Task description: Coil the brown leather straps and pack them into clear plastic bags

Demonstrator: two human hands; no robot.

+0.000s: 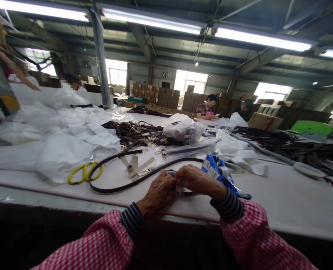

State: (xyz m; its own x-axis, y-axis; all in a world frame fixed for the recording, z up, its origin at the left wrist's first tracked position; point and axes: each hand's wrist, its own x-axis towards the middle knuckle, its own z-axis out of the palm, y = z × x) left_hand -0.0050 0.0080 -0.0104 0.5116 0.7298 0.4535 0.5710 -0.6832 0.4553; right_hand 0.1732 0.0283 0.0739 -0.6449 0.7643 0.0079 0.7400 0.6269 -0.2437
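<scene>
Small, mostly hidden pale piece (179, 187) being gripped by fingers of left hand (159, 190) and right hand (198, 179) over surface (290, 206); slim dark strap (127, 186) being looped beside; contents of blue container (215, 168) being obscured.

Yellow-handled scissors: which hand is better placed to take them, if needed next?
Probably the left hand: the yellow-handled scissors lie on its side, nearer to it than to the right hand.

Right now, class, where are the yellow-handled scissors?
In the head view, the yellow-handled scissors lie on the pale table, left of the left hand, beside the bend of the dark strap.
</scene>
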